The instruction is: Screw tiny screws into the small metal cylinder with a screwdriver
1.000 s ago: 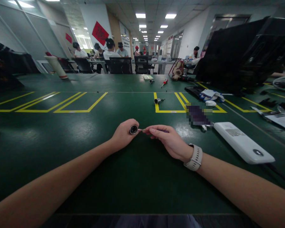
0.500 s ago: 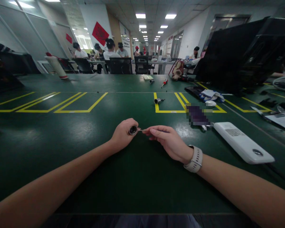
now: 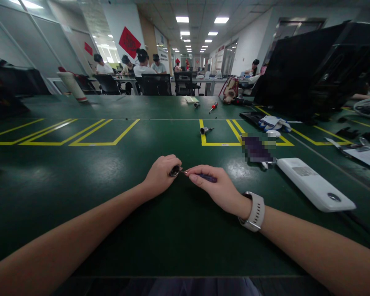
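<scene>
Long green table (image 3: 80,172) with yellow lines (image 3: 92,133); far, office chairs (image 3: 156,85), white walls, ceiling light panels (image 3: 181,19).

Shiny metal fitting (image 3: 174,171); glossy green tabletop (image 3: 111,185); smooth white plastic case (image 3: 315,188).

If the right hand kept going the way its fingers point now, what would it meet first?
The right hand points left along the small screwdriver it holds. First in line is the small round metal part in the left hand, apparently at the tool's tip already, though actual contact is hard to tell.
</scene>
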A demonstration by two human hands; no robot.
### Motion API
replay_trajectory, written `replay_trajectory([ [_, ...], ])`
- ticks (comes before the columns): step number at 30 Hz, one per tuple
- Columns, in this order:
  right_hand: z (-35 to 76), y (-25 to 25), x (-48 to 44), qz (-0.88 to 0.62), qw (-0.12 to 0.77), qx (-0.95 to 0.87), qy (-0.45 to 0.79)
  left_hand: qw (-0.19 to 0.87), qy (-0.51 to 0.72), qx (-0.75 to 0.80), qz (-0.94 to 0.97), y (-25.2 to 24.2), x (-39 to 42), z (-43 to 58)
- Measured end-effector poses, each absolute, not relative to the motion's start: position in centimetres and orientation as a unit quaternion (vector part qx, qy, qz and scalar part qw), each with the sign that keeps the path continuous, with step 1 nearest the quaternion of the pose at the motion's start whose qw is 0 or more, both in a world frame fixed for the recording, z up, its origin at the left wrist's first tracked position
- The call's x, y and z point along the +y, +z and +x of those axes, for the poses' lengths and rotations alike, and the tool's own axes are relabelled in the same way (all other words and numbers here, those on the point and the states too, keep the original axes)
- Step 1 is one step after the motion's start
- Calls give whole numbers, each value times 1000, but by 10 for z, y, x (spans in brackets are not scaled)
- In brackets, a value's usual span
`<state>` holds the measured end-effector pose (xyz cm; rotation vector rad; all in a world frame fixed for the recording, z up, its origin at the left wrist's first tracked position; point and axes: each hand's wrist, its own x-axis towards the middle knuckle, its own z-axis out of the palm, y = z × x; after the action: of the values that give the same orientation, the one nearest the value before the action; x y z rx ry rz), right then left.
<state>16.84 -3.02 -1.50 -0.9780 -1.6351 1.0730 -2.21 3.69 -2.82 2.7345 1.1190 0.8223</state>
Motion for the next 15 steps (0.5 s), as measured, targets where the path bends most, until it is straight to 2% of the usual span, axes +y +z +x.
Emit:
replay_trajectory([
  [5,174,-19,-19,-353,465,-510,632,68,296,355,884,-26,35,-22],
  [8,176,-23,-14,-319,463,-450,694,89,313,342,881,-26,36,-22],
  [11,175,-24,-14,-326,475,-454,680,95,310,345,881,-27,37,-22],
  [15,172,-18,-23,-378,489,-576,535,76,292,368,879,-27,37,-21],
])
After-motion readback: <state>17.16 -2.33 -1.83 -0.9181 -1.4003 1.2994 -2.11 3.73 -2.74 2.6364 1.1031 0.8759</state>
